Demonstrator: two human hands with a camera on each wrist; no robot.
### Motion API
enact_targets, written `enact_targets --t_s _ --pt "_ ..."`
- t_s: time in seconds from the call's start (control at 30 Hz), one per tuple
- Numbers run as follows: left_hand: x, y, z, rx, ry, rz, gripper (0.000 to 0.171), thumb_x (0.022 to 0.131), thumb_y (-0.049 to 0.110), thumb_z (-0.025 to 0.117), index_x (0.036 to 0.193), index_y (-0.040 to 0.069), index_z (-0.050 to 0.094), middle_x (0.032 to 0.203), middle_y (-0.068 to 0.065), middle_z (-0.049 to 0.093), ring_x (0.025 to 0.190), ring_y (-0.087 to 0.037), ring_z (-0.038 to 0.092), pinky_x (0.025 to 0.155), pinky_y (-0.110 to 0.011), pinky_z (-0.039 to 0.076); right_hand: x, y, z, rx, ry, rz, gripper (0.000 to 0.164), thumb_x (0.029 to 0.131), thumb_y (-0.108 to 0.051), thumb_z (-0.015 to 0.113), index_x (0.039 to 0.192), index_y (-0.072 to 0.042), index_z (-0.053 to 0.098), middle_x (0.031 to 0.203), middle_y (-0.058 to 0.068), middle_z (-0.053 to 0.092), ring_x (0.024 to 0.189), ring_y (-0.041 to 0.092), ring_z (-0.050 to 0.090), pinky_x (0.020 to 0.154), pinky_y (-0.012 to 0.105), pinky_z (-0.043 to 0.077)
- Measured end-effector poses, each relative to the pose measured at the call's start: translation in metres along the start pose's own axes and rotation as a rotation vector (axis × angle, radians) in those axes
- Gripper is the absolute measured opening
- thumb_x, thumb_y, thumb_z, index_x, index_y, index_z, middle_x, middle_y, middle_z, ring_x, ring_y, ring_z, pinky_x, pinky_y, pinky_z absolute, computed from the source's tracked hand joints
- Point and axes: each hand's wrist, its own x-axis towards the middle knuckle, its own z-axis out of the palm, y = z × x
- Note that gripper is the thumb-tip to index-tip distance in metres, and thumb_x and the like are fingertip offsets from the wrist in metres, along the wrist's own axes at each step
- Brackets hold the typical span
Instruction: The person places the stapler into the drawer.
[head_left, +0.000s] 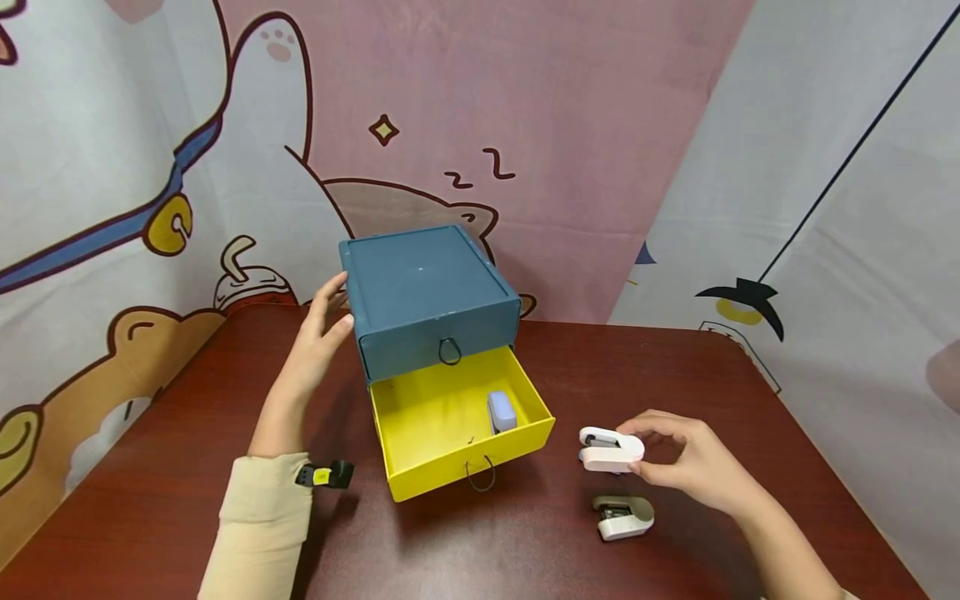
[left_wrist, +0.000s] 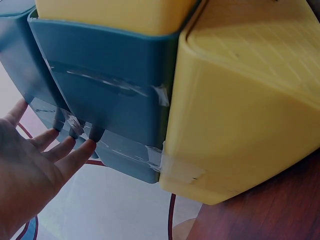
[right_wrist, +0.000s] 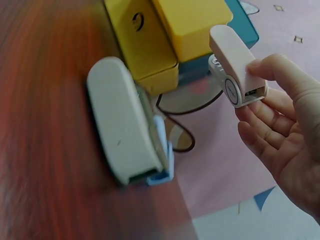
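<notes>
My left hand (head_left: 306,357) rests its straight fingers against the left side of a blue drawer box (head_left: 431,275); in the left wrist view, the fingertips meet the taped blue side (left_wrist: 115,107). Below the blue top drawer, a yellow drawer (head_left: 431,481) is pulled out with a lilac stapler (head_left: 501,410) inside, near its right wall. My right hand (head_left: 697,457) pinches a white stapler (head_left: 611,457) between thumb and fingers, right of the drawer. The right wrist view shows this stapler (right_wrist: 237,62) from its end, the thumb on top.
A grey-and-white stapler (head_left: 624,518) lies on the dark red table (head_left: 517,550) nearer me than the held one. Beside it, a light blue object (right_wrist: 170,160) is partly hidden behind it in the right wrist view. A printed cartoon curtain (head_left: 562,150) hangs behind the table.
</notes>
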Motion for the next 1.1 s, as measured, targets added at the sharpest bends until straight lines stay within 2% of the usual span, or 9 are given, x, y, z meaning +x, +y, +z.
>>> enact_targets --t_s 0.4,0.73,0.97,1.1 --pt "0.000 -0.001 0.000 0.000 0.000 0.000 0.062 0.097 0.020 0.048 0.153 0.019 0.021 0.149 -0.014 0.027 0.136 -0.031 0.025 0.104 -0.059 0.023 0.026 -0.037 0.002 -0.047 0.079 -0.044 0.041 0.070 0.003 0.081 0.103 -0.019 0.069 0.097 -0.009 0.066 0.081 0.010 0.058 0.065 0.025 0.043" --pt "0.000 -0.001 0.000 -0.003 -0.001 0.004 0.062 0.097 0.020 0.048 0.153 0.019 0.021 0.149 -0.015 0.027 0.136 -0.031 0.025 0.104 -0.059 0.023 0.049 -0.052 0.019 0.000 0.193 -0.012 0.040 0.069 0.006 0.081 0.103 -0.013 0.070 0.099 -0.001 0.067 0.088 0.013 0.058 0.074 0.023 0.044" --pt "0.000 -0.001 -0.001 -0.005 -0.001 0.007 0.062 0.097 0.019 0.048 0.153 0.019 0.021 0.149 -0.016 0.028 0.136 -0.032 0.026 0.104 -0.059 0.023 0.066 -0.066 0.036 0.062 0.186 -0.037 0.038 0.071 0.004 0.080 0.105 -0.012 0.070 0.101 0.000 0.066 0.088 0.015 0.058 0.072 0.025 0.047" --pt "0.000 0.000 0.000 -0.005 -0.002 0.005 0.062 0.097 0.019 0.048 0.153 0.018 0.021 0.149 -0.016 0.027 0.136 -0.032 0.025 0.104 -0.059 0.023 0.077 -0.072 0.046 0.086 0.156 -0.045 0.035 0.074 0.000 0.079 0.105 -0.014 0.071 0.101 -0.002 0.066 0.090 0.016 0.058 0.076 0.029 0.048"
